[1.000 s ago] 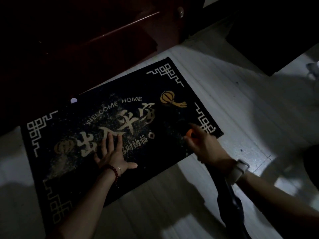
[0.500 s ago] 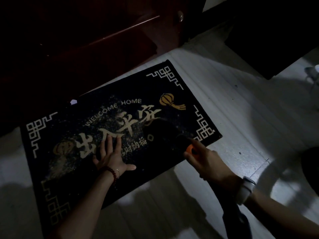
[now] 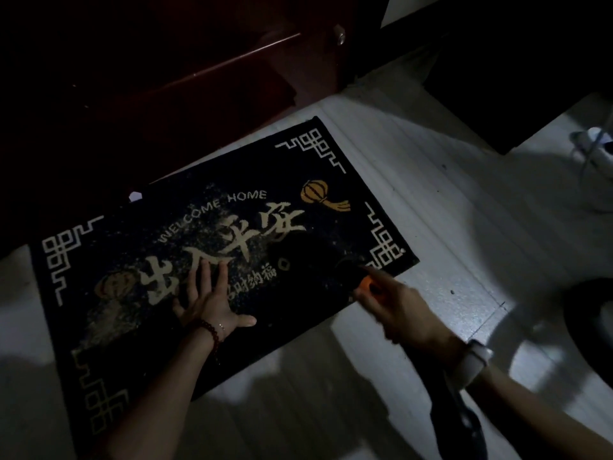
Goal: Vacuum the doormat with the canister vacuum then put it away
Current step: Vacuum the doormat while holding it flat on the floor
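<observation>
Orange plastic shows just past the fingertips of the right hand [image 3: 403, 308], which is curled around the dark vacuum nozzle [image 3: 348, 267]; the picture is blurred here, so the exact hold is hard to read, but the fingers look wrapped around it. The mouth of the nozzle lies on the doormat [image 3: 212, 247], near its right end and close to the near edge. A dark hose [image 3: 454, 416] runs back under the right wrist toward the person.

The left hand [image 3: 207, 302] lies flat on the mat with straight, spread fingers and grips nothing. It presses the middle of the near part, probably so that the mat does not slide or lift under suction.

The work seems to be in the middle. Pale grit still covers the centre and the left part of the mat, thickest around the lettering, while the patch just beside the nozzle looks darker and cleaner. Most of the surface is probably left to do, and putting the vacuum away is not yet begun.

For room: the far edge of the mat is close to a dark red wooden door [image 3: 185, 71], so strokes to that side must stop short. The light floor [image 3: 464, 227] to the right and near side is more free, but a round dark object [image 3: 593, 313] sits at the right edge and a white shoe [image 3: 597, 154] lies far right.
</observation>
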A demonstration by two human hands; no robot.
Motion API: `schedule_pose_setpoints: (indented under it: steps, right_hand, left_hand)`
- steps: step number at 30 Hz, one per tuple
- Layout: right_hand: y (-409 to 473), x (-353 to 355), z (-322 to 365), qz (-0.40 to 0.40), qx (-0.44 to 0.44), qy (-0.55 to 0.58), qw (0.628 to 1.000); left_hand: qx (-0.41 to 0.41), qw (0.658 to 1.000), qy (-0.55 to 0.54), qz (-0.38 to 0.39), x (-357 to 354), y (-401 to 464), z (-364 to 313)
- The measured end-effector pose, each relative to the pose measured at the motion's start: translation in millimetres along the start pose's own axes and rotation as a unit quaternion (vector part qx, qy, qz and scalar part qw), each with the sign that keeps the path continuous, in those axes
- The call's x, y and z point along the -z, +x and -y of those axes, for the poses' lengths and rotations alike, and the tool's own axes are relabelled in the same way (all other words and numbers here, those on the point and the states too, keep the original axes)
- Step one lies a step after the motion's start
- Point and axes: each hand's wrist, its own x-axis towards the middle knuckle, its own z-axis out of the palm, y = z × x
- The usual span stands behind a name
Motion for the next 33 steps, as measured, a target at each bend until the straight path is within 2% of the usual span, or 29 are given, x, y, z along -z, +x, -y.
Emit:
schedule_pose_setpoints:
  steps: [3,6,8,14,18,20,22,26,27,30,33]
  right_hand:
    - [21,37,-11,-0.092,-0.029,-0.005,0.995]
    - [30,43,-14,-0.136,-0.045,0.010,0.990]
    - [16,29,-17,-0.123,-0.038,0.012,0.992]
    - [-38,11,-24,0.012,-0.040,0.003,0.999]
    - [-18,43,-26,-0.096,-0.028,-0.004,0.995]
    - [-5,47,-24,-0.114,-0.043,-0.008,0.992]
    - [-7,29,-21,-0.089,-0.037,-0.009,0.995]
    - [-55,-16,-23,0.027,0.001,-0.023,0.999]
    - [-60,-15,-24,0.034,0.006,-0.035,0.999]
    - [-56,7,-31,-0.049,0.001,-0.031,0.998]
    - [-39,33,-39,-0.144,-0.037,-0.020,0.989]
  left_hand:
    - [0.000,1.000,0.001,-0.002,-1,0,1]
    - [0.000,1.000,0.004,-0.004,-1,1,2]
    - [0.001,1.000,0.005,-0.001,-1,1,1]
    - [0.001,1.000,0.003,-0.003,0,0,1]
    - [0.004,1.000,-0.004,0.000,-2,-1,1]
    - [0.005,1.000,-0.005,0.000,-3,-4,-1]
    - [0.003,1.000,-0.001,-0.010,-4,-6,-3]
    - [0.001,1.000,-0.008,-0.022,-6,-12,-8]
    - [0.000,0.999,-0.013,-0.030,-6,-13,-9]
    - [-0.026,0.996,-0.029,-0.078,-12,-22,-11]
    - [-0.096,0.986,-0.018,-0.136,-32,-43,-16]
